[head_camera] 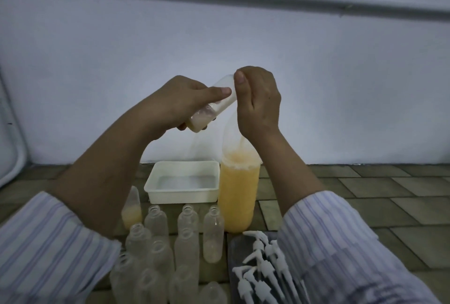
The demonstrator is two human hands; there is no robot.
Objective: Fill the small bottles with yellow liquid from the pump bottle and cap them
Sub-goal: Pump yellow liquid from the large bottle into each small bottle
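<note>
Gripping a small bottle (214, 106) in the left hand (177, 101), tilted bottom down-left, top up-right above the big yellow bottle (237, 196); right hand (258, 101) pinches its top

Tub (182, 190) probably behind bottles (187, 220).

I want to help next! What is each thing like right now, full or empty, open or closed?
Small bottle: tilted, partly filled, gripped by left hand.
Right hand: pinching its top.
Big bottle: nearly full, yellow.
Capped small bottle: upright, partly filled.
Empty bottles: open.
Tray: empty.
Pump caps: loose.
</note>
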